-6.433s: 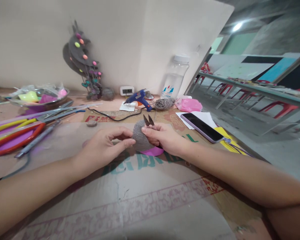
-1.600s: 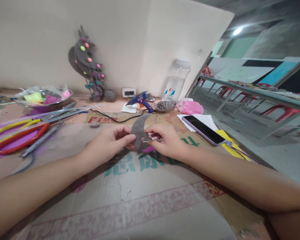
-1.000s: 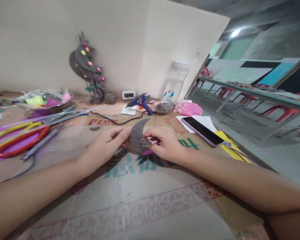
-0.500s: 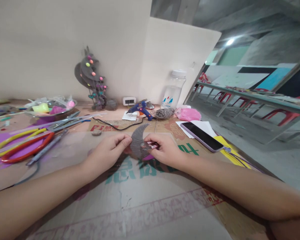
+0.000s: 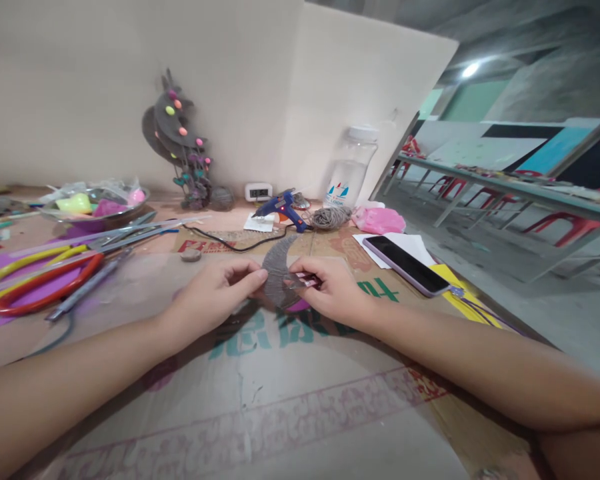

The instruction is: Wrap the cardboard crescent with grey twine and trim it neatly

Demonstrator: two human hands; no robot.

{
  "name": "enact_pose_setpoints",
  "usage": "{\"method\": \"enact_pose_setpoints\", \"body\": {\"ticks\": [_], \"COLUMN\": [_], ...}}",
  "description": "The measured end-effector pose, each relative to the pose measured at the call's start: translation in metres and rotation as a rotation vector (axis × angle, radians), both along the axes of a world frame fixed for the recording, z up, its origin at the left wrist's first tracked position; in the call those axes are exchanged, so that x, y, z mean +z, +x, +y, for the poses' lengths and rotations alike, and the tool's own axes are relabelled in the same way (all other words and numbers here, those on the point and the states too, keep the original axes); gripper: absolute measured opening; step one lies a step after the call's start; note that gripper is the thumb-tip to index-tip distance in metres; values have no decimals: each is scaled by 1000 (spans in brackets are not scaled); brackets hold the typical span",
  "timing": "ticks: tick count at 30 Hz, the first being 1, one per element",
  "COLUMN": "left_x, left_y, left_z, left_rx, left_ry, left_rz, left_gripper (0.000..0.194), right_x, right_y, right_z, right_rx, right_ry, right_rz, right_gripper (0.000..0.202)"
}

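Note:
A grey crescent moon wrapped in yarn (image 5: 279, 270) is held over the cardboard, its pointed tip upward. My left hand (image 5: 230, 283) pinches its left edge between thumb and fingers. On the opposite side, my right hand (image 5: 327, 287) grips the crescent with bent fingers. Something small and shiny shows at the right fingertips, too blurred to name. A bit of purple (image 5: 299, 305) peeks out below the crescent. Behind the hands lies a blue glue gun (image 5: 283, 208) with a small red light, beside a ball of grey yarn (image 5: 331, 217).
Scissors with yellow and red handles (image 5: 50, 293) lie at left, before a bowl of coloured pieces (image 5: 145, 198). A decorated moon ornament (image 5: 173, 133) stands against the board. At right are a water bottle (image 5: 350, 167), pink plastic bag (image 5: 383, 219) and phone (image 5: 405, 265).
The camera view has tilted slightly, shifting the table items a little. Both hands keep their hold on the crescent; its tip shows slightly higher, with small finger adjustments.

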State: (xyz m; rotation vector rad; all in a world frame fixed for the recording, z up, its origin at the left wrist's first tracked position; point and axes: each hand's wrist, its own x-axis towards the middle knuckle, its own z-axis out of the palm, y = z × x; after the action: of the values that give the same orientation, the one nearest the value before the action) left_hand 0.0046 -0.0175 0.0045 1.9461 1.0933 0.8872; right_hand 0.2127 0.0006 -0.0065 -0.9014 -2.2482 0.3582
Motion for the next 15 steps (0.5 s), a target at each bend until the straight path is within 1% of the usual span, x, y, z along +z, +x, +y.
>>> {"method": "enact_pose_setpoints", "body": {"ticks": [5,8,10,15], "left_x": [-3,-3,-3,-4], "left_y": [0,2,3,5], "left_z": [1,0,-1,-1], "left_rx": [-11,52,81,-26], "left_ry": [-36,-34,-24,-5], "left_rz": [-75,-169,-213,-245], "left_gripper": [31,19,19,27], "right_x": [2,3,3,1], "right_y": [0,-1,-1,-1], "right_z": [-1,-1,0,2], "right_rx": [12,-1,-9,14], "right_ry": [-24,-50,-59,-9], "right_rz": [19,40,39,25], "right_gripper": [5,5,5,4]}}
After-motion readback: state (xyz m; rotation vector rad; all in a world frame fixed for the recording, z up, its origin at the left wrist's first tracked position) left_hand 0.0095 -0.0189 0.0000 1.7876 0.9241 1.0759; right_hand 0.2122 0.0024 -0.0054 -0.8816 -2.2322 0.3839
